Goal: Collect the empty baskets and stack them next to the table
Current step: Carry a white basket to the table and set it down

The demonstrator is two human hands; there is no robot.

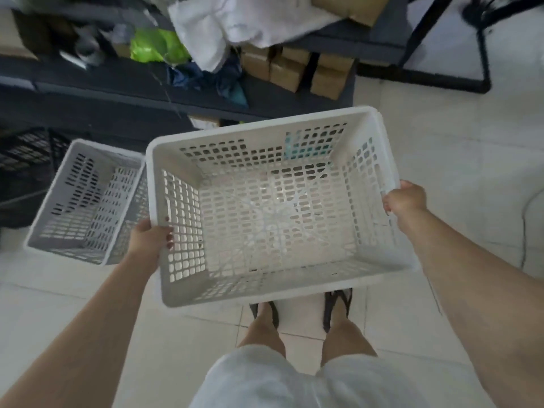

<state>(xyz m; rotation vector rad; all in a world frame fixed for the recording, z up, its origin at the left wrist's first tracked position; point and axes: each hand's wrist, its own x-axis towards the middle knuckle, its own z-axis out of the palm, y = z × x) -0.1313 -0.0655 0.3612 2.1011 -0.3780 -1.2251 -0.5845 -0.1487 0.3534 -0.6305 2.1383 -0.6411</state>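
- Fingers [170, 231] of the left hand [148, 241] were curled over the left rim of the white basket [273, 207], with the tips poking inside. The fingers were holding it tight.
- Right hand [405, 200] was wrapped around the rim on the other side. Its fingers were closed on the basket too.
- One hand on each side kept the big basket level, so it did not tip.
- The white basket was up in the air, in front of the person's legs, above the tiled floor [459, 148]. It had nothing in it, so it was probably light to carry.
- Another empty basket, the grey basket [85, 201], sat on the floor just to the left. It was right beside the dark bench [117, 107], which had cloth and boxes piled on it.
- I think the grey basket was the start of the stack, because it was open side up next to the bench.
- The white basket was held open side up too, so it could drop straight into the grey one.
- To do that, the person would need to move it left and line up the corners. If it went in crooked, it could jam.
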